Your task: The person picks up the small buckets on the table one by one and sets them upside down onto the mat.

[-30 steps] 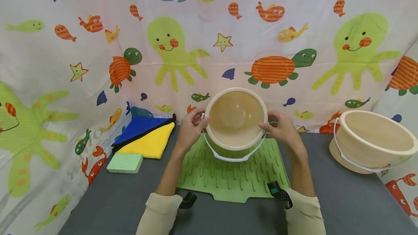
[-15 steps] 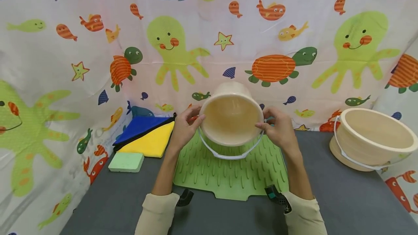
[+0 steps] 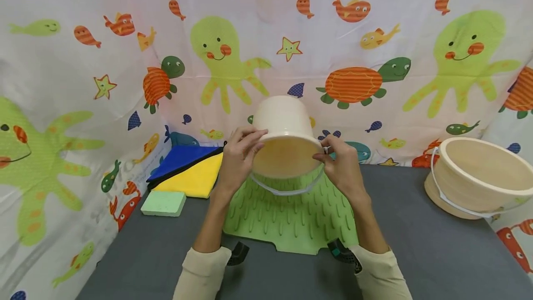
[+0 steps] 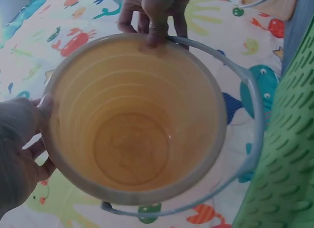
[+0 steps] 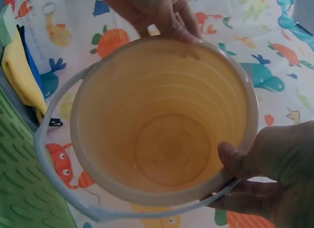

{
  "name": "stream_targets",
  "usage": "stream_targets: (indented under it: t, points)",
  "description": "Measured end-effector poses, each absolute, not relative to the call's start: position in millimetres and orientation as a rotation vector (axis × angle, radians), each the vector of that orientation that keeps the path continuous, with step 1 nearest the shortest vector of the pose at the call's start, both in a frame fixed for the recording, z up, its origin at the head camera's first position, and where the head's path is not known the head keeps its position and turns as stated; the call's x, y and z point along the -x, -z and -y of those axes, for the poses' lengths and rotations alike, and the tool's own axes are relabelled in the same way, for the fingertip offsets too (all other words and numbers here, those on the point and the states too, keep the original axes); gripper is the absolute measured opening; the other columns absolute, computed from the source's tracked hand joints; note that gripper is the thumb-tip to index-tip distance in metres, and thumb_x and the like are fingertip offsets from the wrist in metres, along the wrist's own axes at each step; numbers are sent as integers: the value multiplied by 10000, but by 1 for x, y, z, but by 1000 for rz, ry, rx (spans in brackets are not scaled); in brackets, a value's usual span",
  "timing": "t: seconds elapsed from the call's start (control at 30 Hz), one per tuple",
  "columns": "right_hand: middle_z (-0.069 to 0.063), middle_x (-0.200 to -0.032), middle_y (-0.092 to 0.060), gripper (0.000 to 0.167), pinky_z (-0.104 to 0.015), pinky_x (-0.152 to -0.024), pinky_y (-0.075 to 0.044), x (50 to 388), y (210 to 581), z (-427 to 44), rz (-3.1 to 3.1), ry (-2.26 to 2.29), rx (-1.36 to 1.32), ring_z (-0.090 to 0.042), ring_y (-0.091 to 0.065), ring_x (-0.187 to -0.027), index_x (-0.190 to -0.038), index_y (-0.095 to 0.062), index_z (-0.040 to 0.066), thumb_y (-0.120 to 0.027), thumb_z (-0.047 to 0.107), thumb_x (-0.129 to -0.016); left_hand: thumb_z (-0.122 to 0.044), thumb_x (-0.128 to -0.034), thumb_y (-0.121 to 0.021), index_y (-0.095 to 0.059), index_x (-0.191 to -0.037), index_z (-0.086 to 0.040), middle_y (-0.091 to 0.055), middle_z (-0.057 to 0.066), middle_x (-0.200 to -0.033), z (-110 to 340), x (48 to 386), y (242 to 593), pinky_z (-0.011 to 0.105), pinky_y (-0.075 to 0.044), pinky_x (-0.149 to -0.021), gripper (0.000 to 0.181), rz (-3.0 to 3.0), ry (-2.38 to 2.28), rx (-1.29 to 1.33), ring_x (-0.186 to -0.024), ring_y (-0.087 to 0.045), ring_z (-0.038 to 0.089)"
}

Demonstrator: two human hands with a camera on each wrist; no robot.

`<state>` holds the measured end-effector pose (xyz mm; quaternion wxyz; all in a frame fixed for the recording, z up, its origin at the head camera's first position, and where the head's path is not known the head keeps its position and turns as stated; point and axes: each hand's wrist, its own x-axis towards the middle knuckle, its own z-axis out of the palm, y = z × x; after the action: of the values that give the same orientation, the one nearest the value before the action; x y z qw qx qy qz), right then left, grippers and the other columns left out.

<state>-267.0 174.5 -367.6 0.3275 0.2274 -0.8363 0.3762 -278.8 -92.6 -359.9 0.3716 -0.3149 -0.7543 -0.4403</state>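
A small beige bucket (image 3: 284,117) is held tilted in the air, bottom up and away, its mouth toward me. Its interior (image 4: 130,144) shows bare, ringed walls in both wrist views. My left hand (image 3: 240,161) grips the rim on the left side, thumb at the mouth and fingers outside. On the opposite side my right hand (image 3: 342,163) pinches the rim near the handle joint, its thumb (image 5: 233,156) inside the mouth. The bucket's pale handle (image 3: 287,192) hangs loosely below the rim. Beneath lies a green ridged mat (image 3: 291,221).
A larger beige bucket (image 3: 470,189) with a white handle stands upright at the right. At the left are a folded blue and yellow cloth (image 3: 187,168) and a light green sponge (image 3: 164,203). A printed sea-animal curtain (image 3: 291,27) surrounds the grey table (image 3: 399,244).
Both hands have tipped the bucket further over, so its outer side now shows and its mouth faces lower. It has also shifted slightly left.
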Motion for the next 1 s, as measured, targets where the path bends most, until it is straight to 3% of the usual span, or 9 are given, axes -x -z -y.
stream_targets:
  t: [0.17,0.27,0.4,0.77,0.87,1.0]
  points:
    - [-186,-975,-753,203,-424,-646,-645,269,371,-167,2213,-1028,-678,-345,-763,-861,-992,-691,-10,-823,-33,-840,1,-978,-677,-740,-1123,63,-649,210,-1083,97,277,357,382,-646,-866,170,1954,1193,771,-999,-732,328]
    - [-170,-973,-740,205,-419,-700,-662,268,372,-165,2237,-1039,-685,-329,-758,-892,-1012,-694,-6,-820,-17,-850,14,-964,-688,-749,-1102,76,-651,217,-1040,97,277,358,292,-634,-794,163,1928,1183,749,-908,-718,307]
    - [-163,-1008,-711,225,-427,-787,-664,267,371,-160,2265,-991,-638,-319,-739,-959,-1040,-685,-3,-824,11,-863,29,-938,-715,-782,-1076,71,-646,217,-985,97,278,358,193,-486,-655,159,1852,1143,758,-747,-610,258]
    - [-233,-1198,-653,453,-479,-830,-625,262,362,-135,2022,-596,-663,-392,-643,-1086,-1356,-668,74,-769,22,-917,94,-913,-716,-808,-1013,67,-664,210,-944,93,281,357,202,-504,-689,138,1654,1080,839,-805,-600,287]
    - [-213,-1144,-658,398,-431,-734,-639,263,362,-127,1957,-523,-705,-368,-660,-1042,-1298,-707,73,-753,-34,-917,123,-895,-721,-815,-1002,54,-673,196,-938,93,284,360,241,-496,-682,158,1640,1043,857,-832,-580,295]
    - [-157,-1002,-676,241,-367,-573,-607,268,368,-119,1908,-502,-703,-314,-697,-934,-1094,-748,22,-742,-112,-894,142,-888,-717,-819,-1008,48,-686,182,-942,97,289,366,297,-485,-675,182,1647,978,891,-855,-604,293]
